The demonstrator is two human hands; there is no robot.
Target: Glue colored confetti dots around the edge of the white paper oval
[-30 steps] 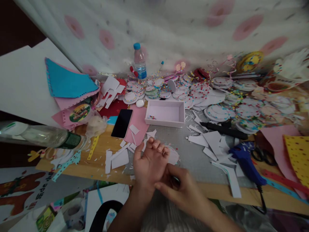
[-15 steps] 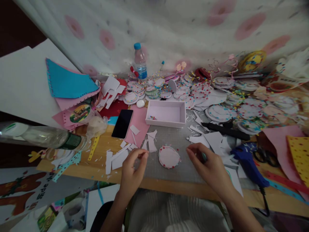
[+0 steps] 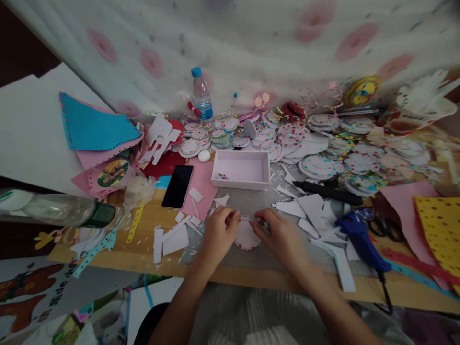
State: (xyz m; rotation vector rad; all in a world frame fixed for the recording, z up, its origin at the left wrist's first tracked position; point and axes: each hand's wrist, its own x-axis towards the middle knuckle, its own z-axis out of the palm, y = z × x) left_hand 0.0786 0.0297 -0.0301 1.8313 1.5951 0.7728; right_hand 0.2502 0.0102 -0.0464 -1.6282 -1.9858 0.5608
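On the tabletop, white paper scraps lie left of the left grip, whose thumb and fingertips curl close together at the upper-left rim of a round white card with red trim; whether they pinch anything, I cannot tell. The card lies between both grips, the right grip curled at its upper-right rim, its hold equally unclear. A blue glue gun rests farther right; a dragging fingertip could nudge the card or loosen its trim.
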